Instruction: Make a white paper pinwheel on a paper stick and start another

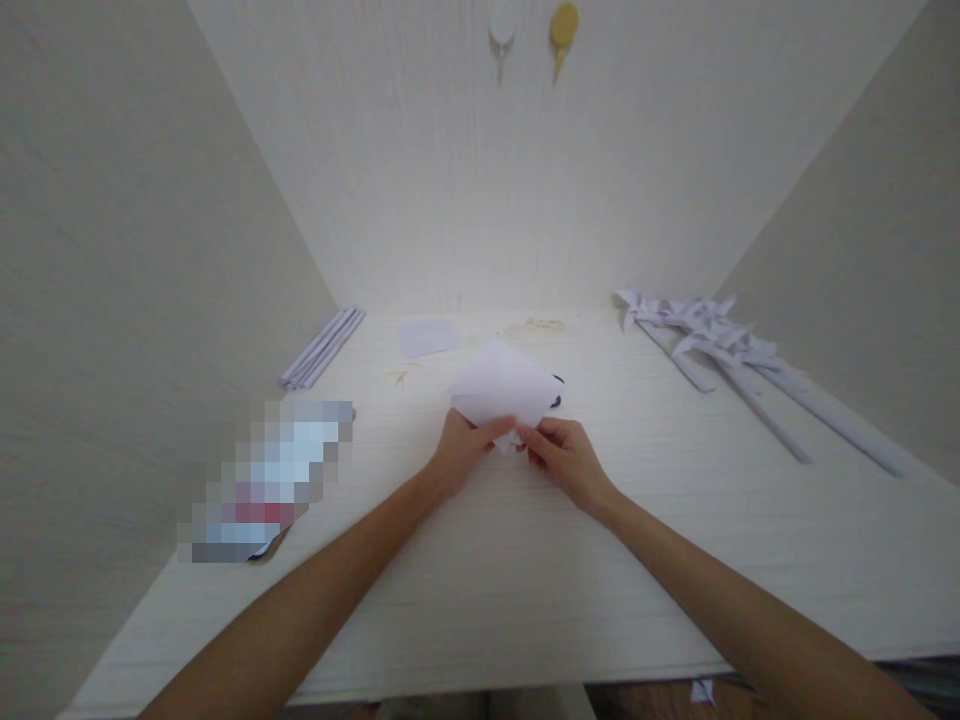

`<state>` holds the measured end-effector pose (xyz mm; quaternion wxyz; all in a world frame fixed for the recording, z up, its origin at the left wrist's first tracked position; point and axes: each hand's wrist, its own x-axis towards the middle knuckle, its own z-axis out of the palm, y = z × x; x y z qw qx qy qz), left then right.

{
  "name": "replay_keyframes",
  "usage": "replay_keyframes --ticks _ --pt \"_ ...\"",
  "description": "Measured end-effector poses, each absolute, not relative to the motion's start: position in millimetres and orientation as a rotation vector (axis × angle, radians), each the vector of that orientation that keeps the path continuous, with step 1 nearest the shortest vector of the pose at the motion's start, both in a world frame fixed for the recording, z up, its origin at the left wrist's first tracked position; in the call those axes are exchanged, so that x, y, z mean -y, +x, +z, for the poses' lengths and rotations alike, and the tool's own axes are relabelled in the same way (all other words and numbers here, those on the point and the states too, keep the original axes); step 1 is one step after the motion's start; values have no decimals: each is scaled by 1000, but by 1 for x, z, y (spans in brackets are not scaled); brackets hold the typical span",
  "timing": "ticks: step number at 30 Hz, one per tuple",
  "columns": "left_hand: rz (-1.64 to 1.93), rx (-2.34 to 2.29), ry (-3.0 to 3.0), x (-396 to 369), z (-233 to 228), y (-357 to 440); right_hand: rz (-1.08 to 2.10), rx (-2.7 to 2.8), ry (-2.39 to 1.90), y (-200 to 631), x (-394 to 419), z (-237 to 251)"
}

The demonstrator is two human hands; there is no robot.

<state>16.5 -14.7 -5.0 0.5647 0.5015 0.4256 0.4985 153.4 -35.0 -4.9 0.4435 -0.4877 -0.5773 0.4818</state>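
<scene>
While both hands meet at the middle of the table (480,590), the left hand (459,450) and the right hand (564,455) pinch the near edge of a folded white sheet of paper (499,388), which fans away toward twelve o'clock. Each grip is narrow, thumb over fingers on the paper. The sheet looks light, thin and limp, likely to crease or tear if pulled hard, so I judge the edges and corners near the fold the best places to hold it. Something dark shows just past its three o'clock corner, too hidden to tell. Rolled paper sticks (322,348) lie at ten o'clock, folded paper pinwheels (720,335) at two o'clock.
</scene>
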Motion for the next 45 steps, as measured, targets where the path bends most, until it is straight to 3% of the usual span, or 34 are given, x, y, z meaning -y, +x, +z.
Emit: replay_keyframes --ticks 45 --pt "1187 -1107 1155 12 -6 16 1144 1542 -1264 153 36 -6"
